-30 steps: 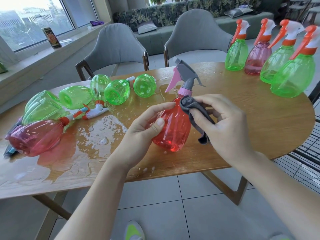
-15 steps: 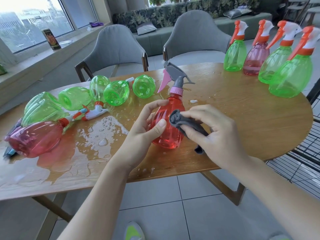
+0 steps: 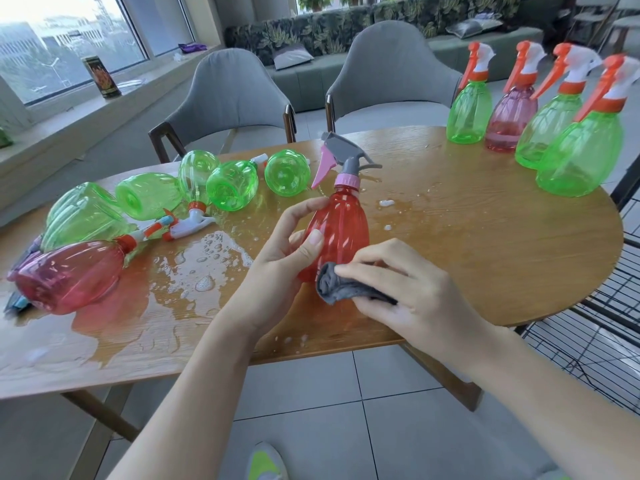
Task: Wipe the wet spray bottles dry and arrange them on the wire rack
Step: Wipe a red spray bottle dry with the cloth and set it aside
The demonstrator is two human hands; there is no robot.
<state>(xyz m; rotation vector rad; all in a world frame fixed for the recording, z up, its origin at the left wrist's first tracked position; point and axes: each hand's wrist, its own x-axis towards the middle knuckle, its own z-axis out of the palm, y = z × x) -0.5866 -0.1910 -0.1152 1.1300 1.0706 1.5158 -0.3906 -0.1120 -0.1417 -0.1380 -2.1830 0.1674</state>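
The translucent red plastic spray bottle with a pink collar and grey trigger head (image 3: 341, 233) is held upright above the near edge of the round wooden table (image 3: 485, 258). It is grasped by the left hand (image 3: 280, 268), thumb across the front of the body and fingers curled round the back. A crumpled grey cloth (image 3: 341, 287) is pinched in the right hand (image 3: 408, 292) and pressed against the lowest part of the bottle body.

Change noted: 1.0 s ago the cloth was at the shoulder just under the collar; 0.5 s ago at mid-body; now at the base. The bottle was also raised slightly and its trigger head turned further left. Judged as 1 downward wiping pass now reaching its end. The far side of the body is hidden, so its dryness cannot be told.

Task standing: 4 upright bottles with orange-and-white trigger heads (3 green, 1 dark pink) (image 3: 512, 123) stand at the far right of the table, well apart from the water. Several green bottles (image 3: 232, 185) and 1 pink bottle (image 3: 69, 282) lie on their sides at the left, beside a pool of water (image 3: 194, 261). The black wire rack (image 3: 588, 327) is seen beyond the table's right edge; no bottle is seen on it. Most of the task is judged outstanding.
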